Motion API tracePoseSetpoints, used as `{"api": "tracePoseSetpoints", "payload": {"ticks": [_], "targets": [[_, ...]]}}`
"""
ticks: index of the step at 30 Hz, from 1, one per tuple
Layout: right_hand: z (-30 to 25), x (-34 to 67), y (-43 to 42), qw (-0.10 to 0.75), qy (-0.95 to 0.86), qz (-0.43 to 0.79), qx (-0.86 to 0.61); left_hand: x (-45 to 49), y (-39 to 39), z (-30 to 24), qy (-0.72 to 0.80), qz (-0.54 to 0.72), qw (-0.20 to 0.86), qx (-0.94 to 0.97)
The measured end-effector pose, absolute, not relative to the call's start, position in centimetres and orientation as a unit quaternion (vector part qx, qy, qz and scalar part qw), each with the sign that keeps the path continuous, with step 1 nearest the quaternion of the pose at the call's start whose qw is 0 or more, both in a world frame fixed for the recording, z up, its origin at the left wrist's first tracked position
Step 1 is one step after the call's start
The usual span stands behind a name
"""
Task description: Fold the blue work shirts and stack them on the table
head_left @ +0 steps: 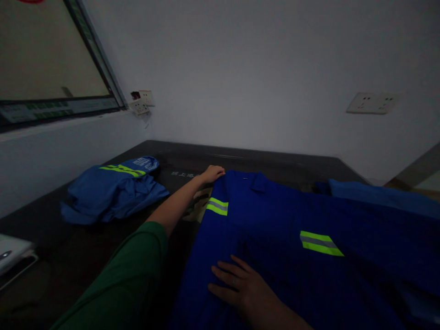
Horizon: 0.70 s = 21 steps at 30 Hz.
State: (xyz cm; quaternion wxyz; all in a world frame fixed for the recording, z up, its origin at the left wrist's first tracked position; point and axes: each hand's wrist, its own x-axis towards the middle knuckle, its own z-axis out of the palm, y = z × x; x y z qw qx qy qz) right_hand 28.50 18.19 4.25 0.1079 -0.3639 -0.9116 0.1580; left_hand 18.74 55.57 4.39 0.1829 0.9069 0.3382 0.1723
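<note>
A dark blue work jacket point(271, 206) with yellow-green and grey reflective bands lies spread in front of me, its collar toward the wall. At its left shoulder, above the sleeve band, my left hand point(213, 173) has its fingers closed on the cloth. My right hand point(242, 284) rests with fingers spread on the lower part of the jacket, near the left sleeve. A patch of camouflage cloth point(197, 206) shows beneath my left forearm, mostly hidden.
A crumpled blue garment point(113, 192) with a reflective stripe lies to the left on the dark surface point(172, 156). More folded blue cloth point(378, 190) is at the right. A white device point(15, 254) sits at the left edge. Wall sockets point(373, 102) and a window point(51, 50) are behind.
</note>
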Motion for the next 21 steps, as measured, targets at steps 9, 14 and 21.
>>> {"api": "tracePoseSetpoints", "payload": {"ticks": [9,14,21], "targets": [[6.8,28.2,17.9,0.038,-0.909,0.197,-0.364,12.7,48.5,8.3,0.434,0.185,0.095,0.877],[13.2,27.7,22.8,0.003,-0.937,0.160,-0.311,7.7,37.4,11.6,0.414,0.109,0.094,0.899],[12.6,27.6,40.5,0.033,-0.729,0.057,-0.681,5.8,19.6,8.2,0.349,0.071,0.102,0.929]]}}
